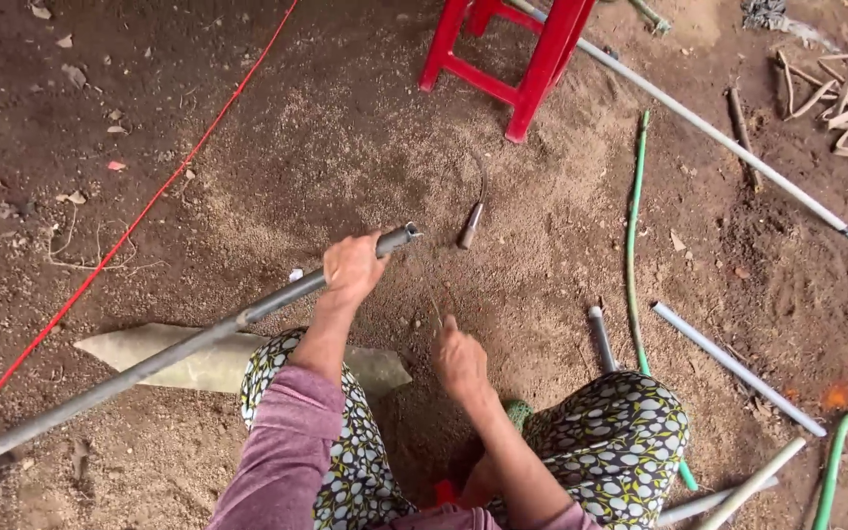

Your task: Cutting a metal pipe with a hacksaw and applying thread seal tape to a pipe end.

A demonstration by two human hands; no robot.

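Head view, looking down at sandy ground between the person's knees in patterned black-and-white trousers. Far to the left of the left hand, a thin red cord runs slantwise over the dirt, and a flat grey stone slab lies under the long grey metal pipe. The left hand has its grip closed round that pipe near the far end, which sticks out just beyond the fingers; the rest of the pipe slopes away down to the lower left. Just right of the pipe's tip a small metal-handled tool with a dark curved wire lies on the sand, untouched. The right hand is curled shut, seemingly pinching a thin stalk or stick; what it is I cannot tell. By my reading the work is at an early stage: the pipe is only held, nothing joined to it. Right of the right hand lie a short grey pipe stub, a green hose and pale plastic pipes; a red plastic stool stands beyond. No containers are visible.
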